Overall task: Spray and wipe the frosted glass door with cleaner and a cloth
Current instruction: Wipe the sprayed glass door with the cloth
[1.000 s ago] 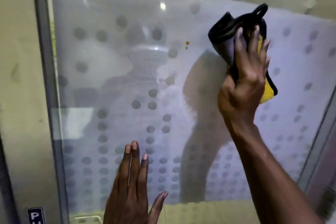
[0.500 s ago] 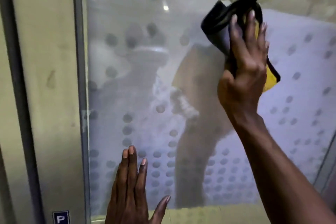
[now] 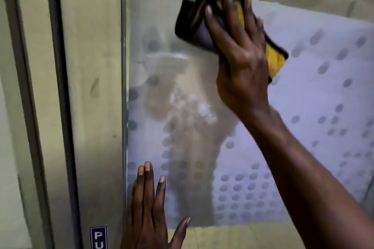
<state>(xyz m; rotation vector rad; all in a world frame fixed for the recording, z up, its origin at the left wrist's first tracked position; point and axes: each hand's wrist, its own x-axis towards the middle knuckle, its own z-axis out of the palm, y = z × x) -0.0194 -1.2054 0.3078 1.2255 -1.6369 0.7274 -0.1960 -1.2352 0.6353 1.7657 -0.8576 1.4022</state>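
The right hand (image 3: 240,54) presses a black-and-yellow cloth (image 3: 194,20) flat against the upper part of the frosted glass door (image 3: 303,107), its fingers spread straight over the fabric. Lower down, the left hand (image 3: 147,208) rests open on the glass beside the door's left edge, fingers together and thumb angled out. A small blue sign (image 3: 98,237) sits on the frame just left of that hand.

Presses black, grey and yellow cloth (image 3: 193,22) against upper part of dot-patterned frosted glass door (image 3: 315,111) with right hand (image 3: 242,62), fingers extended and spread over cloth. Rests left hand (image 3: 147,208) flat on lower glass, fingers straight, thumb splayed. Left of glass: grey metal frame (image 3: 97,107), blue label (image 3: 98,237) marked "PU" at bottom.
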